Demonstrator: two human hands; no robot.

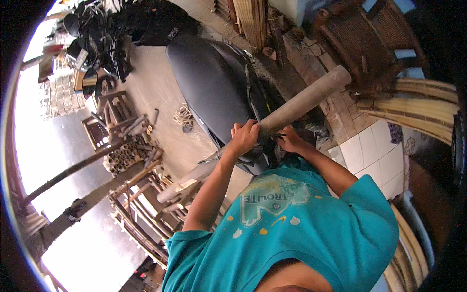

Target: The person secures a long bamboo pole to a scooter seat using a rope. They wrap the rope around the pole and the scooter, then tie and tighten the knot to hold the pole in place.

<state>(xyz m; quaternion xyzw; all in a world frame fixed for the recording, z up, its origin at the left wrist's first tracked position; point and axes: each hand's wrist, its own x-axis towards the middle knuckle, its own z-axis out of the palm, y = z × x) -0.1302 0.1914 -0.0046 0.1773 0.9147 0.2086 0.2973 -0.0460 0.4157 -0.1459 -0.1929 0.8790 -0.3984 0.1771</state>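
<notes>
A long, thick grey-brown pole [304, 100], bamboo-like, lies slantwise across the rear of a motorcycle with a black seat [209, 78]. My left hand [244, 139] is closed over the pole at the seat's edge, fingers bent; what lies under them is hidden. Just right of it, my right hand [292, 141] is closed in a pinch against the pole's near side. A thin dark strip shows at its fingertips, too small to tell its kind. Past my left forearm, the pole's other part [182, 189] slopes down to the left.
Stacked cut tubes [129, 156] and a bamboo frame [141, 214] stand at left. Coiled cord [183, 117] lies on the floor. More motorcycles [107, 39] are parked at far left. A brown wooden chair [360, 39] and split bamboo lengths [413, 107] are at right.
</notes>
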